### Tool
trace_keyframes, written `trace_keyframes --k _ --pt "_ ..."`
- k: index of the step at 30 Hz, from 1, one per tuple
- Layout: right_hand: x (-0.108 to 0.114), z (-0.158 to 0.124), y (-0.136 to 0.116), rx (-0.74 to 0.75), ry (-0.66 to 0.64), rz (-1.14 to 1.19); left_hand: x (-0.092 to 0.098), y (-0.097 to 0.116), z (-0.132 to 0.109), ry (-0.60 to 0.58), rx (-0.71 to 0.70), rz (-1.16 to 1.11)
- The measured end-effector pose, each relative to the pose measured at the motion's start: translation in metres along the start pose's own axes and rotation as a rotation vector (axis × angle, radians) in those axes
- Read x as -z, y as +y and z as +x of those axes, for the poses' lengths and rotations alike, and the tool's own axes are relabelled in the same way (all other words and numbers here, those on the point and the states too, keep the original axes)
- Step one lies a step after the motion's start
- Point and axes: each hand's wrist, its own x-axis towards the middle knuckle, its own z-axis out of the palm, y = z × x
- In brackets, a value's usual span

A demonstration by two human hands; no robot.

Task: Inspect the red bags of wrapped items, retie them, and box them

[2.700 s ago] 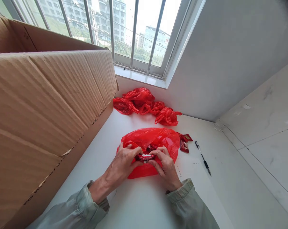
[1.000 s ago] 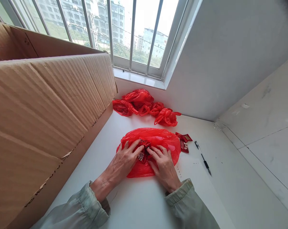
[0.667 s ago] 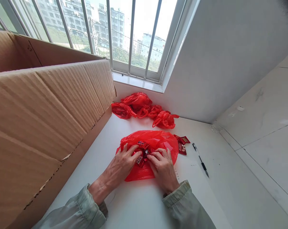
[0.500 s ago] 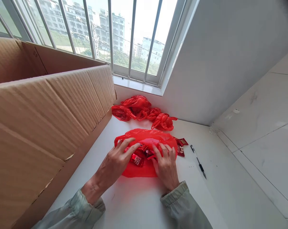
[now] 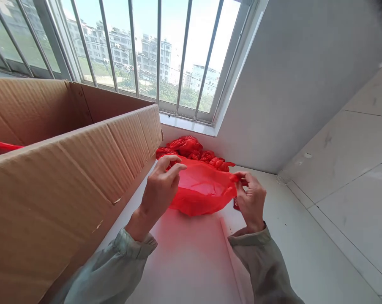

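A red plastic bag (image 5: 203,188) is spread between my two hands, raised above the white tabletop. At its right corner, my right hand (image 5: 250,196) pinches the gathered handle between thumb and fingers. My left hand (image 5: 161,181) is at the bag's left edge with its fingers curled round the plastic, though its grip is partly hidden. The small red packets inside no longer show through the mouth. One dark red packet (image 5: 236,203) on the table peeks out beside my right hand.
Several tied red bags (image 5: 191,147) lie against the wall below the barred window. A large open cardboard box (image 5: 67,177) takes up the left side, with something red (image 5: 2,145) inside it. The grey wall (image 5: 305,76) rises at the right.
Both hands have moved from the packets in the bag's mouth to its sides, the right outward. The bag is now lifted and stretched. The view has tilted; the pen is out of sight.
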Motion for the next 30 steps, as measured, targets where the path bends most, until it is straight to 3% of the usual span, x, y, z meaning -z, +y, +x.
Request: trace_keyframes --k 3,7,13,18,21,24,27,30 --pt "0.004 0.038 -0.011 -0.080 0.161 0.295 0.000 0.007 0.030 0.088 0.033 -0.016" --pt "-0.005 0.067 -0.004 -0.167 0.155 0.582 0.002 0.004 0.052 0.069 0.052 0.004" --pt "-0.013 0.057 0.006 -0.195 0.145 0.660 0.030 0.002 0.049 -0.042 -0.009 0.068" --pt "-0.014 0.045 0.011 -0.206 0.197 0.629 0.056 0.016 0.044 0.072 -0.023 0.188" --pt "-0.019 0.043 0.015 -0.221 0.234 0.605 0.053 0.015 0.042 -0.114 -0.009 0.201" --pt "-0.022 0.042 0.017 -0.233 0.125 0.596 0.044 0.008 0.040 -0.323 -0.040 0.196" --pt "-0.018 0.042 0.016 -0.204 0.008 0.522 0.038 0.000 0.035 -0.395 -0.080 0.214" --pt "-0.008 0.041 0.017 -0.184 0.047 0.484 0.037 -0.012 0.027 -0.487 -0.122 0.144"
